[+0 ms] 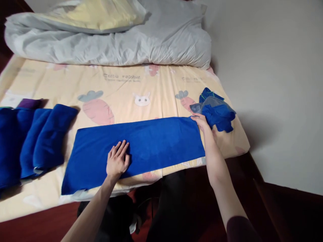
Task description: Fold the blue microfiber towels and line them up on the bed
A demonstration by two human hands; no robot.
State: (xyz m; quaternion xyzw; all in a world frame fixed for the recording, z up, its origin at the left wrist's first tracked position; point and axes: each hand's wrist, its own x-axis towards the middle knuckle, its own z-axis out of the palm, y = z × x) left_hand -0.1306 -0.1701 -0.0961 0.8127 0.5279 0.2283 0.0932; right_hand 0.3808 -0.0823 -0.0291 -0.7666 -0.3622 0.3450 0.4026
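A blue towel [156, 141] lies spread out as a long rectangle across the bed near its front edge. My left hand [118, 159] rests flat on the towel, left of its middle, with fingers stretched out. At the towel's far right corner is my right hand [200, 121], its fingers closed on the edge there. Just beyond that hand sits a crumpled heap of blue and grey cloths [217, 111], one with green stitching. To the left, several folded blue towels [51, 137] lie side by side, partly overlapping.
The bed [161, 90] has a pale yellow sheet printed with carrots and rabbits. A rolled grey quilt [126, 48] lies along the back, with a yellow pillow [101, 15] on top. A purple cloth [29, 103] shows behind the folded towels. A wall [272, 84] stands at the right.
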